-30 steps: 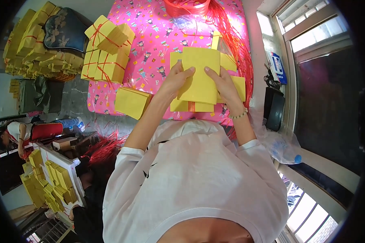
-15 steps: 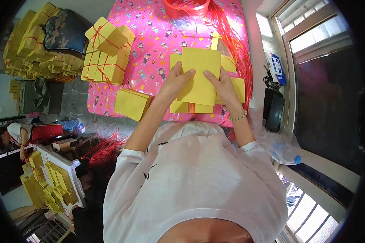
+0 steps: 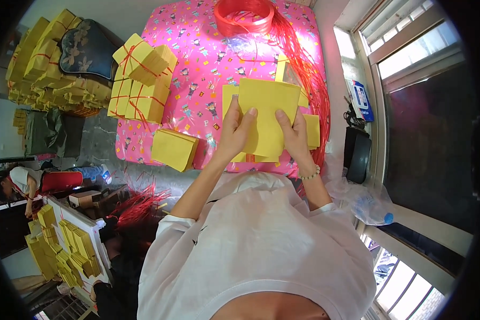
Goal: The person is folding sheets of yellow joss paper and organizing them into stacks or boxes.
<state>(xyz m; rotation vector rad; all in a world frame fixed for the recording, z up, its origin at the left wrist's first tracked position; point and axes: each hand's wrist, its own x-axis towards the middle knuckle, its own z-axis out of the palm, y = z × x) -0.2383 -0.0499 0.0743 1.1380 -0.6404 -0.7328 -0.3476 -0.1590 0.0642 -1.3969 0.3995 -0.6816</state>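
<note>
Between my two hands is a stack of yellow paper (image 3: 269, 117), held by its sides above the pink patterned table cover (image 3: 197, 69). My left hand (image 3: 236, 130) grips the left edge, thumb on top. My right hand (image 3: 297, 136) grips the right edge the same way, with a beaded bracelet at the wrist. Beneath the held stack, more yellow paper (image 3: 229, 92) lies on the table, with a piece of red strap partly showing at the near side. Another yellow pile (image 3: 313, 133) shows just right of my right hand.
Yellow bundles tied with red strap (image 3: 144, 98) and a loose yellow stack (image 3: 173, 150) sit on the left. A red strap coil (image 3: 245, 24) lies at the back, its strands (image 3: 310, 69) trailing down the right edge. A person (image 3: 24, 181) works at far left.
Both hands have brought the held stack slightly toward me, and its tilt has changed. The whole view has shifted a little. The stack stays in both hands.
</note>
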